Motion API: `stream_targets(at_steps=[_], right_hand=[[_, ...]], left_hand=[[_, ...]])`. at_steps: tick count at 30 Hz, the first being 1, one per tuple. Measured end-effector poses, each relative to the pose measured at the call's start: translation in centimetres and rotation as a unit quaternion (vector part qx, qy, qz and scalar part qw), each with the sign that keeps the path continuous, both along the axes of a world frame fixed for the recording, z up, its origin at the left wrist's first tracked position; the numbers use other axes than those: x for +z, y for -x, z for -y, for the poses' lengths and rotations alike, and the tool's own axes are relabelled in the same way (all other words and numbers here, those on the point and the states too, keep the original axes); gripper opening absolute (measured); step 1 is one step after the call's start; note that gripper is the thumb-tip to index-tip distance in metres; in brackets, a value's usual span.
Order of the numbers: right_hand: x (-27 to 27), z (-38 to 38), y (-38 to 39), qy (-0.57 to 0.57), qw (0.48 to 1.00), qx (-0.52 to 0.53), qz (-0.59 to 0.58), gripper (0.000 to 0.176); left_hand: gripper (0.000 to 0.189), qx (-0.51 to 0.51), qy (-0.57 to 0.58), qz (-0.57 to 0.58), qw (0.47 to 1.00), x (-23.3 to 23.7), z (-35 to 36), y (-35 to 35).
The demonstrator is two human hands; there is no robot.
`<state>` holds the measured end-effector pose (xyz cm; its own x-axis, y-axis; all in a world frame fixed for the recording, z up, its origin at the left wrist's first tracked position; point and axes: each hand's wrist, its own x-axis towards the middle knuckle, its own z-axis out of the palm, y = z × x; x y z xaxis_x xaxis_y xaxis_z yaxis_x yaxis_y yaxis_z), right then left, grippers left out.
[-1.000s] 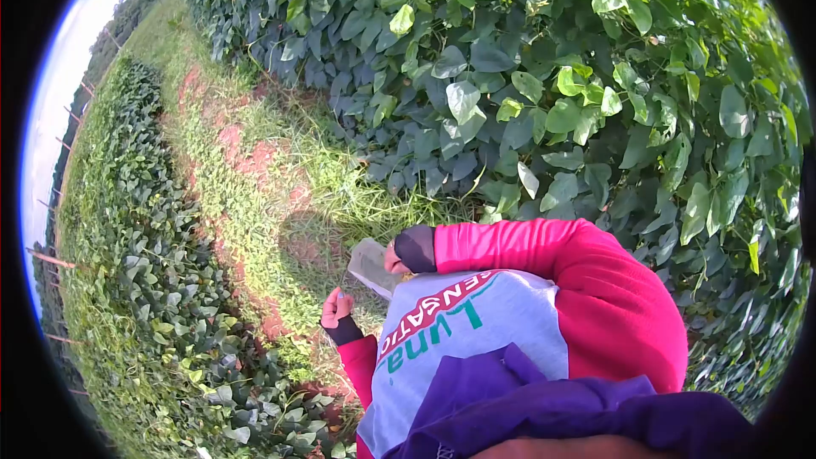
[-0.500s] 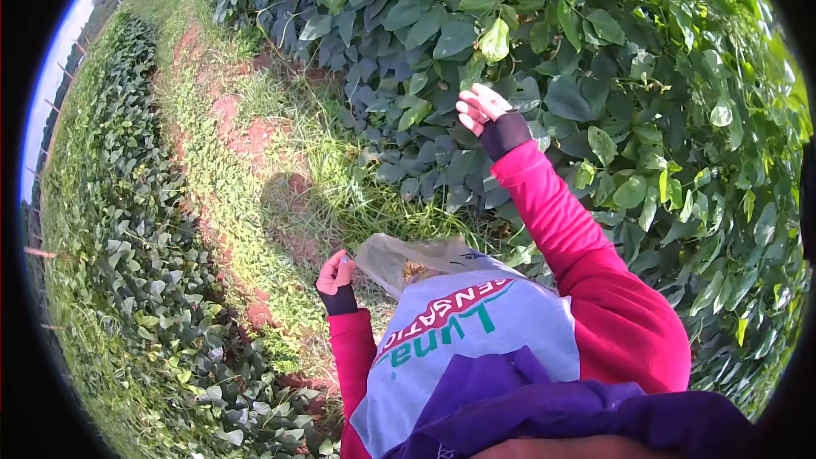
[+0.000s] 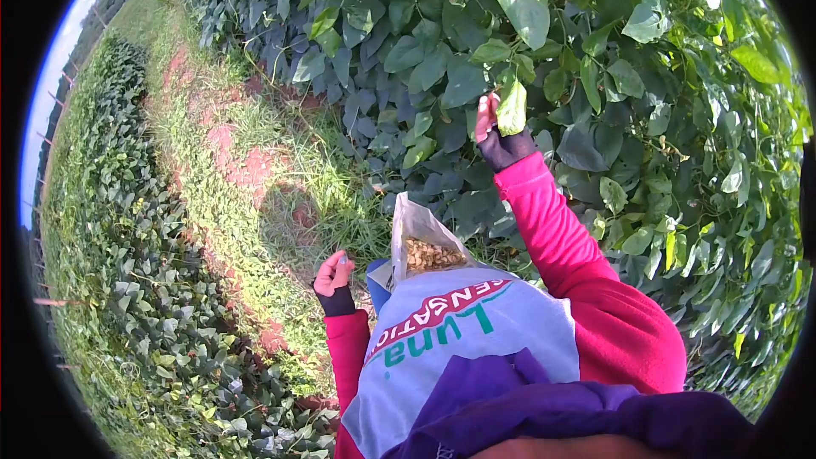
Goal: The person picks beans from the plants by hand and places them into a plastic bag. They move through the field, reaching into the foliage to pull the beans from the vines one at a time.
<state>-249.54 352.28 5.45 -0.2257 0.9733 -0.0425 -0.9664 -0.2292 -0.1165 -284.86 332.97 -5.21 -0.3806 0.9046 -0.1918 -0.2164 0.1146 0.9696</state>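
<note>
My right hand [image 3: 486, 119], in a dark cuff, is raised against the leafy vines [image 3: 463, 81]. A pale green leaf [image 3: 512, 109] hangs in front of it and hides part of it; the fingers that show are stretched upward. Low on the left, my left hand [image 3: 333, 274] is closed, thumb against curled fingers; anything inside is too small to make out. Just right of it, a translucent plastic bag [image 3: 414, 223] stands with its mouth open at my waist. Small pale-brown pieces [image 3: 432, 255] lie inside the bag.
Dense climbing vines form a tall wall on the right. A grassy path with bare reddish soil [image 3: 234, 161] runs along the middle. Another row of low leafy plants [image 3: 127, 229] with thin stakes borders the path on the left.
My right hand has moved up and in behind the pale green leaf. The bag's mouth has risen and opened, showing more of its contents. My left hand has hardly moved.
</note>
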Motion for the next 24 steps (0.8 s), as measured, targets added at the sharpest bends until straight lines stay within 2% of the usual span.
stream_targets(at_steps=[1,2,3,5,7,10,11,12,13,14,15,16,17,19,20,21,23,24], right_hand=[[0.3,0.3,0.4,0.017,1.0,0.007,-0.004,0.017],[-0.2,0.2,0.5,-0.065,0.996,0.027,0.054,0.015],[-0.3,0.4,0.7,-0.068,0.996,0.023,0.05,0.015],[0.6,1.3,1.8,0.047,0.997,0.041,-0.055,0.013],[1.7,2.3,2.9,0.03,0.996,0.066,-0.061,0.014],[2.7,3.6,5.3,-0.025,0.976,0.107,0.188,0.016],[3.3,4.3,6.7,-0.038,0.918,0.114,0.379,0.015],[3.6,4.9,8.0,-0.139,0.809,0.123,0.558,0.012],[2.1,5.1,9.2,-0.216,0.747,0.149,0.611,0.011],[0.5,4.0,10.0,-0.444,0.485,0.087,0.748,0.016],[-3.1,3.6,10.8,-0.454,0.385,0.159,0.788,0.02],[-5.3,3.1,11.3,-0.522,0.285,0.154,0.789,0.021],[-7.2,2.6,12.1,-0.52,0.28,0.149,0.793,0.021],[-9.4,0.8,14.0,-0.482,0.219,0.21,0.822,0.018],[-6.1,0.2,14.9,-0.444,0.207,0.26,0.832,0.023],[-3.8,-0.4,15.6,-0.441,0.208,0.255,0.835,0.023],[-1.1,-1.9,16.8,-0.378,0.319,0.269,0.826,0.027],[-0.9,-3.4,17.0,-0.375,0.321,0.264,0.828,0.027]], left_hand=[[0.022,-0.009,0.001,-0.002,1.0,0.3,-0.4,0.1],[0.022,-0.013,-0.003,-0.006,1.0,0.6,-0.8,0.2],[0.022,-0.021,-0.001,-0.003,1.0,0.9,-1.2,0.3],[0.022,-0.03,0.001,-0.004,1.0,1.3,-2.2,0.6],[0.023,-0.049,-0.02,-0.016,0.998,1.5,-3.6,0.8],[0.022,-0.063,-0.011,-0.008,0.998,1.8,-5.9,1.0],[0.022,-0.073,-0.002,-0.012,0.997,2.0,-6.7,1.1],[0.021,-0.074,-0.009,-0.001,0.997,2.1,-7.4,1.1],[0.021,-0.071,-0.014,0.0,0.997,2.0,-8.3,1.4],[0.021,-0.075,-0.005,0.004,0.997,1.7,-9.2,1.7],[0.02,-0.08,0.002,0.01,0.997,1.6,-10.3,1.9],[0.02,-0.082,0.005,0.004,0.997,1.8,-11.2,2.3],[0.02,-0.086,-0.002,0.006,0.996,1.9,-12.0,2.8],[0.021,-0.091,-0.007,-0.021,0.996,2.0,-13.5,4.1],[0.021,-0.086,-0.011,-0.013,0.996,2.1,-14.1,4.7],[0.021,-0.091,-0.015,-0.015,0.996,2.0,-14.7,5.4],[0.022,-0.077,-0.015,-0.007,0.997,1.5,-16.1,7.2],[0.021,-0.083,-0.022,0.001,0.996,1.1,-17.0,8.3]])
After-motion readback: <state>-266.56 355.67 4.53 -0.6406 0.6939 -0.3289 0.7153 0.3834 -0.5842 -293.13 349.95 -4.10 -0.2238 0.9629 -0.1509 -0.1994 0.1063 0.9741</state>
